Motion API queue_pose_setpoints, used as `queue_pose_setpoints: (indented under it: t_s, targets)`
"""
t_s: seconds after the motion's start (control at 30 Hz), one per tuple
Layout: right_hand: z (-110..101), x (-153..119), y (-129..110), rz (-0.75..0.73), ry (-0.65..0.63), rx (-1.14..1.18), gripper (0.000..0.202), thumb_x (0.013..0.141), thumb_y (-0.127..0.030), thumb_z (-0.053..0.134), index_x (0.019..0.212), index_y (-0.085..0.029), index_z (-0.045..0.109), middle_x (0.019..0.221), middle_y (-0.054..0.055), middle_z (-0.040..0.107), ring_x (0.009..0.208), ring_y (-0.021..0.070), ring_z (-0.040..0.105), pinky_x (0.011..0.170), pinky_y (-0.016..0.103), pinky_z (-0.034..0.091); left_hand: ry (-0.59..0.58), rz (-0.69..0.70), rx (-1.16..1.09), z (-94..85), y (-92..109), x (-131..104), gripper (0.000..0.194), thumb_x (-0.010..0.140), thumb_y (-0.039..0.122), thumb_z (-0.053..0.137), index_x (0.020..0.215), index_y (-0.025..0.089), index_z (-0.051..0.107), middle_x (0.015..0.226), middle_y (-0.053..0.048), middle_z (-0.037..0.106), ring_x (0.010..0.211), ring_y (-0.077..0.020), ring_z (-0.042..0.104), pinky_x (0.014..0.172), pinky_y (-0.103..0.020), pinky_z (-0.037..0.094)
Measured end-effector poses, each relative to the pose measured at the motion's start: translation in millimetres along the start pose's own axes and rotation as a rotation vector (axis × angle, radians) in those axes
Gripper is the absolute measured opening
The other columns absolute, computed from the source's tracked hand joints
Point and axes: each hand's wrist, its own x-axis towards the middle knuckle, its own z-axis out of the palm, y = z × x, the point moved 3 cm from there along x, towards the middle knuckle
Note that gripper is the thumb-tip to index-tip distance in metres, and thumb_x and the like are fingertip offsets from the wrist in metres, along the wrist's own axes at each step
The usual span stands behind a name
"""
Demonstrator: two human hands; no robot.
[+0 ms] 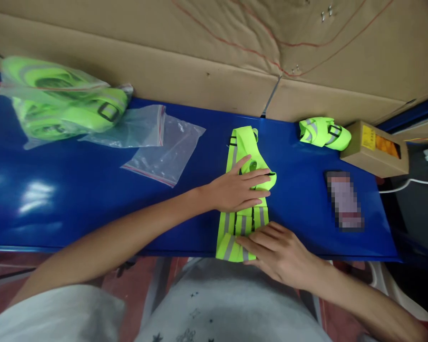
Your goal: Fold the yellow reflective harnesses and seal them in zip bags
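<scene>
A neon-yellow reflective vest (229, 243) made of elastic straps with grey stripes lies on the blue table in front of me. It is folded into a long stack, with its lower end at the table's front edge. My left hand (235, 189) rests flat on the upper half, fingers spread to the right. At the lower end, my right hand (280, 251) has its fingers curled over the straps, gripping the folded edge. The right thumb and some of the strap under both hands are hidden.
Clear zip bags (167, 149) lie left of the vest, by a plastic bag of similar vests (67, 102). At the right back, a rolled neon vest (316, 132) touches a cardboard box (365, 154). A phone (344, 199) lies nearer. A cardboard-covered wall (185, 78) borders the table (296, 209).
</scene>
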Motion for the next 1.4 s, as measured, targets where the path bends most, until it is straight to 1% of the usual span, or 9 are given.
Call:
queue_pose_setpoints:
  t_s: [0.2,0.4,0.53,0.77,0.83,0.93,1.03,1.3,1.4]
  targets:
    - [-6.7,29.4,31.4,0.145,-0.131,0.264,0.028,0.107,-0.037,0.051,0.104,-0.018,0.072,0.092,0.004,0.072,0.083,0.0174,0.066,0.072,0.030,0.049,-0.003,-0.036,-0.063,3.1,-1.3,0.7,0.033,0.108,0.035,0.041,0.128,0.027,0.066,0.148,-0.011,0.057,0.149,-0.0245,0.042,0.127,-0.063,0.013]
    - [1.4,30.7,35.3,0.054,0.083,-0.140,0.032,0.103,-0.037,0.059,0.125,-0.016,0.067,0.114,0.011,0.072,0.112,0.0278,0.060,0.101,0.044,0.042,-0.052,-0.048,-0.114,6.9,-4.4,-0.7,0.031,0.104,0.028,0.050,0.131,0.022,0.064,0.153,-0.014,0.052,0.152,-0.0273,0.036,0.126,-0.058,0.019]
    - [10.9,20.2,25.9,-0.014,0.124,-0.327,0.036,0.102,-0.020,0.058,0.138,-0.016,0.061,0.123,0.011,0.071,0.117,0.0266,0.058,0.105,0.045,0.038,-0.004,-0.080,-0.119,4.9,-4.8,-0.5,0.029,0.104,0.027,0.052,0.128,0.023,0.067,0.150,-0.014,0.054,0.150,-0.0281,0.039,0.124,-0.058,0.024]
    - [18.8,14.9,18.9,-0.003,0.064,-0.308,0.085,0.094,-0.072,0.054,0.144,-0.004,0.056,0.134,0.018,0.067,0.126,0.0349,0.054,0.112,0.051,0.037,0.035,-0.085,-0.087,-1.2,-9.9,0.7,0.030,0.106,0.033,0.050,0.127,0.026,0.069,0.154,-0.013,0.051,0.150,-0.0282,0.040,0.125,-0.059,0.020]
    - [21.3,11.9,16.3,-0.023,0.083,-0.304,0.078,0.095,-0.069,0.055,0.140,-0.005,0.059,0.128,0.016,0.070,0.121,0.0335,0.057,0.110,0.050,0.039,0.051,-0.089,-0.045,-3.7,-13.9,1.9,0.032,0.105,0.039,0.050,0.128,0.027,0.069,0.159,-0.012,0.046,0.152,-0.0301,0.037,0.125,-0.061,0.019]
    - [23.7,5.1,9.3,-0.063,0.089,-0.327,0.046,0.102,-0.038,0.059,0.138,-0.009,0.061,0.121,0.011,0.073,0.115,0.0293,0.061,0.104,0.047,0.043,0.051,-0.031,0.011,-3.7,-16.3,4.9,0.037,0.105,0.047,0.048,0.131,0.028,0.067,0.162,-0.012,0.042,0.153,-0.0311,0.035,0.123,-0.064,0.022]
    - [19.3,0.6,3.8,-0.050,0.073,-0.303,0.038,0.100,-0.012,0.055,0.137,-0.010,0.061,0.119,0.009,0.075,0.111,0.0258,0.064,0.096,0.042,0.047,0.031,0.044,0.023,0.7,-14.6,7.4,0.038,0.106,0.045,0.047,0.134,0.027,0.065,0.153,-0.011,0.055,0.148,-0.0300,0.044,0.121,-0.059,0.029]
    - [-10.2,19.9,23.1,0.215,0.058,0.123,0.025,0.100,-0.043,0.065,0.111,-0.022,0.071,0.093,0.001,0.079,0.081,0.0179,0.074,0.068,0.029,0.048,0.015,0.075,-0.047,6.0,-12.9,8.9,0.035,0.106,0.041,0.049,0.132,0.029,0.068,0.147,-0.008,0.061,0.139,-0.0256,0.055,0.123,-0.049,0.030]
    - [-15.8,34.3,38.0,0.264,0.011,0.235,0.022,0.096,-0.042,0.070,0.106,-0.022,0.072,0.096,0.000,0.079,0.083,0.0164,0.073,0.067,0.026,0.048,0.005,0.062,-0.113,6.0,-13.5,10.2,0.033,0.105,0.041,0.050,0.131,0.030,0.070,0.147,-0.007,0.061,0.139,-0.0246,0.054,0.124,-0.049,0.029]
